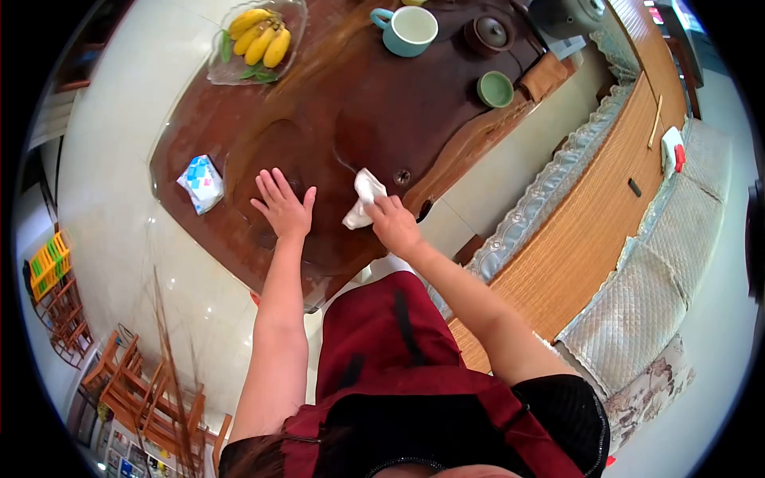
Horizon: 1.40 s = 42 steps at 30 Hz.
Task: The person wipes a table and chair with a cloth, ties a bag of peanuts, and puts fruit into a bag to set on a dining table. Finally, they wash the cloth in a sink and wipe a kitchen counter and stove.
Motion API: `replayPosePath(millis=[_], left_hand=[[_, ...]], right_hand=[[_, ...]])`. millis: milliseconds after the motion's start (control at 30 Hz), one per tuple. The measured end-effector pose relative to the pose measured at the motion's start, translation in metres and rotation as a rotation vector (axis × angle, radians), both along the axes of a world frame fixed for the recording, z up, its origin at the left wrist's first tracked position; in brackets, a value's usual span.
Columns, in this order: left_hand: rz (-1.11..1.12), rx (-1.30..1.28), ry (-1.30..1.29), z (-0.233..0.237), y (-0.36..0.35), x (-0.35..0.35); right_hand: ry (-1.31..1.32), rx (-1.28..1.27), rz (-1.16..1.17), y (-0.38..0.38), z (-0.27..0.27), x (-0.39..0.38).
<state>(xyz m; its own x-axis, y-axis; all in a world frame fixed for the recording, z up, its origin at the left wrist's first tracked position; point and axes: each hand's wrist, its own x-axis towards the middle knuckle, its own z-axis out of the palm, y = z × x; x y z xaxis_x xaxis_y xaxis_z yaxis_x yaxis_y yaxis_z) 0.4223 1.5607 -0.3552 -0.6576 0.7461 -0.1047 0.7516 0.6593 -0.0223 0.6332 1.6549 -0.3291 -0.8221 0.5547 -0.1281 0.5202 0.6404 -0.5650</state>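
Observation:
My right hand (394, 225) grips a crumpled white tissue (366, 197), held against the dark wooden tea table (351, 111) close to its drain hole. To the left, my left hand (284, 205) is spread, fingers apart and holding nothing, over or on the tabletop; contact is hard to judge. Beside it, nearer the table's left edge, lies a blue-and-white tissue packet (201, 185).
Toward the far side stand a glass fruit dish (215, 70) with bananas (259, 38), a blue-and-white mug (409, 33), a brown lidded teapot (489, 36) and a green cup (495, 89). A wooden bench (558, 263) with cushions runs along the right.

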Motion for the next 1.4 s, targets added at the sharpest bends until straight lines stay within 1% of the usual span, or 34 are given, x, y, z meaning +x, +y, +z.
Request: replayPosePath(millis=[67, 100, 133, 167, 200, 233, 267, 300, 333, 367, 400, 433, 467, 500, 533, 600, 633, 700, 733, 767, 867, 900, 933, 1000, 1033, 1100, 1133, 1167, 1267, 1300, 1400], left_hand=[[0.036, -0.108, -0.076, 0.014, 0.005, -0.002], [0.080, -0.165, -0.176, 0.025, 0.011, -0.003], [0.110, -0.299, -0.269, 0.041, 0.018, -0.005], [0.091, -0.262, -0.309, 0.055, 0.020, -0.002], [0.063, -0.158, -0.460, 0.070, 0.017, 0.003], [-0.002, 0.129, -0.465, 0.057, -0.001, 0.013], [0.026, 0.217, -0.632, 0.063, -0.012, 0.023], [0.035, 0.295, -0.713, 0.075, -0.028, 0.037], [0.031, 0.329, -0.784, 0.078, -0.049, 0.049], [0.131, 0.347, -0.840, 0.071, -0.074, 0.064], [0.280, 0.404, -1.045, 0.050, -0.102, 0.074], [0.502, 0.641, -1.311, 0.065, -0.128, 0.085], [0.613, 0.842, -1.287, 0.035, -0.162, 0.099], [0.734, 0.940, -1.518, 0.062, -0.190, 0.091], [0.837, 1.041, -1.754, 0.102, -0.219, 0.079], [1.027, 1.181, -1.891, 0.154, -0.289, 0.054], [1.115, 1.261, -1.958, 0.168, -0.326, 0.042], [1.048, 1.531, -1.882, 0.161, -0.401, 0.029], [1.007, 1.657, -1.834, 0.170, -0.439, 0.021], [1.043, 1.663, -1.780, 0.181, -0.480, 0.016], [1.077, 1.909, -1.781, 0.250, -0.587, 0.007], [0.977, 2.077, -1.776, 0.253, -0.621, 0.004], [0.965, 2.123, -1.729, 0.258, -0.650, 0.002], [0.934, 2.228, -1.642, 0.267, -0.694, -0.001], [0.943, 2.305, -1.567, 0.275, -0.708, -0.002], [0.839, 2.397, -1.530, 0.274, -0.733, -0.006], [0.784, 2.434, -1.516, 0.284, -0.744, -0.011], [0.876, 2.476, -1.518, 0.296, -0.753, -0.013], [0.802, 2.405, -1.443, 0.305, -0.786, -0.029], [0.903, 2.373, -1.420, 0.321, -0.800, -0.036], [0.949, 2.123, -1.179, 0.332, -0.855, -0.084]], right_hand=[[-0.024, -0.066, 0.012, -0.017, 0.006, 0.008], [-0.032, -0.095, 0.018, -0.023, 0.008, 0.011], [-0.077, -0.083, 0.095, -0.028, 0.010, 0.016], [-0.066, -0.072, 0.063, -0.032, 0.010, 0.018], [-0.056, -0.070, 0.040, -0.037, 0.011, 0.019], [-0.115, -0.150, -0.058, -0.043, 0.014, 0.016], [-0.175, -0.226, -0.154, -0.045, 0.017, 0.012], [-0.359, -0.357, -0.092, -0.045, 0.015, 0.008], [-0.260, -0.430, -0.079, -0.056, 0.016, 0.005], [-0.232, -0.593, -0.123, -0.071, 0.031, -0.006], [-0.214, -0.755, -0.163, -0.089, 0.055, -0.019], [-0.092, -0.790, -0.138, -0.114, 0.078, -0.034], [0.032, -0.777, -0.091, -0.144, 0.084, -0.047], [0.001, -0.662, 0.018, -0.173, 0.102, -0.062], [-0.021, -0.541, 0.124, -0.203, 0.121, -0.077], [0.140, -0.446, 0.293, -0.274, 0.135, -0.097], [0.225, -0.400, 0.385, -0.309, 0.144, -0.112], [0.250, -0.357, 0.484, -0.387, 0.169, -0.137], [0.265, -0.337, 0.529, -0.427, 0.185, -0.149], [0.289, -0.297, 0.570, -0.464, 0.199, -0.162], [0.537, -0.244, 0.701, -0.576, 0.237, -0.196], [0.511, -0.304, 0.759, -0.609, 0.252, -0.204], [0.569, -0.346, 0.783, -0.639, 0.266, -0.210], [0.667, -0.423, 0.841, -0.685, 0.288, -0.219], [0.737, -0.392, 0.891, -0.702, 0.294, -0.226], [0.749, -0.384, 0.982, -0.727, 0.302, -0.239], [0.755, -0.378, 1.021, -0.736, 0.304, -0.247], [0.765, -0.366, 1.055, -0.745, 0.304, -0.256], [0.515, -0.563, 0.985, -0.775, 0.315, -0.280], [0.477, -0.544, 1.015, -0.785, 0.317, -0.291], [0.636, -0.499, 1.153, -0.826, 0.326, -0.334]])
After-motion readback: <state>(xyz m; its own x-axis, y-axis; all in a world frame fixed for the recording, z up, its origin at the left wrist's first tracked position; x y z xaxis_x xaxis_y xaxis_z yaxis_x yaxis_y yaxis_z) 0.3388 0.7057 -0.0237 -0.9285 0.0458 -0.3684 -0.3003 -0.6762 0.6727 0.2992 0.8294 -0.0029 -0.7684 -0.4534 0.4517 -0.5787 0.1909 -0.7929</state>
